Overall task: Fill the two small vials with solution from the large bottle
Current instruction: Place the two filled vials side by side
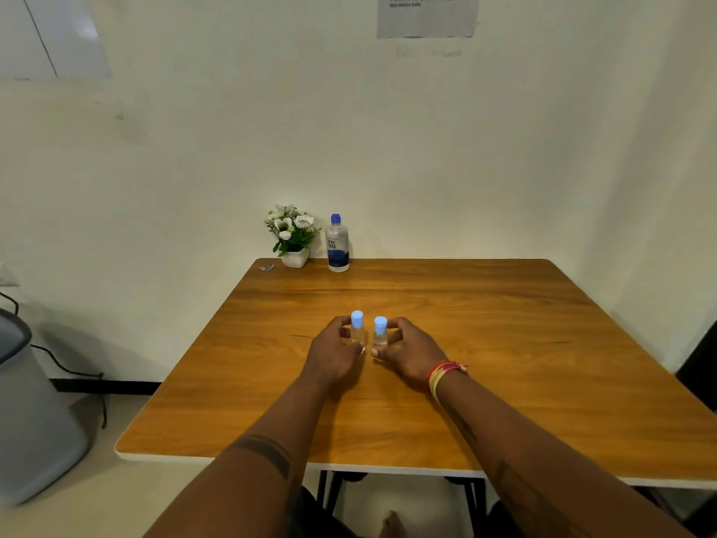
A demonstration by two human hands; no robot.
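Mid-table, the left hand (333, 353) grips one capped vial (357, 328), the right hand (408, 353) the other vial (380, 332). The large bottle (337, 244) (capped) stands at the far edge; a careless reach could topple vials.

Two vials (357, 331) (380, 335), one bottle (337, 246), one plant (293, 236) (potted).

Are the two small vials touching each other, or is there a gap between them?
Apart. The head view shows a strip of table between the left vial and the right vial; their blue caps do not meet either.
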